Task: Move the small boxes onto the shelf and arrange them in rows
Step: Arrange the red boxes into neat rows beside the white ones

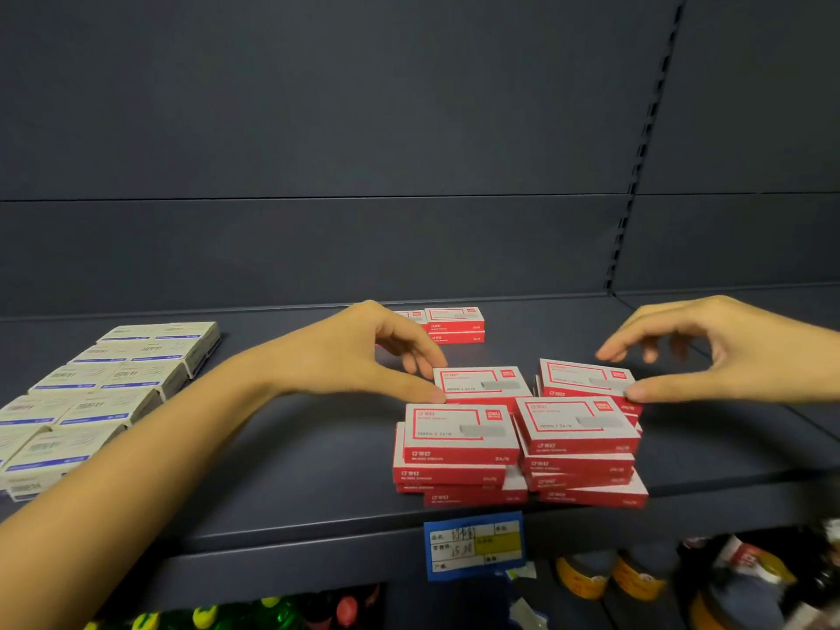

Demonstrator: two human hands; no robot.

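Small boxes [572, 425], red and white, are piled in a loose cluster on the shelf [295, 475] directly behind the price tag [475, 545]; the rear left box [482, 384] is pinched at its end between thumb and curled fingers of the left hand [363, 352]; the rear right box [586, 379] is touched by the thumb of the right hand [727, 352], its fingers arched above, though an actual grip cannot be told; white-and-blue boxes [113, 384] are laid in rows far left of the price tag; two more red boxes [454, 325] are stacked well behind it.
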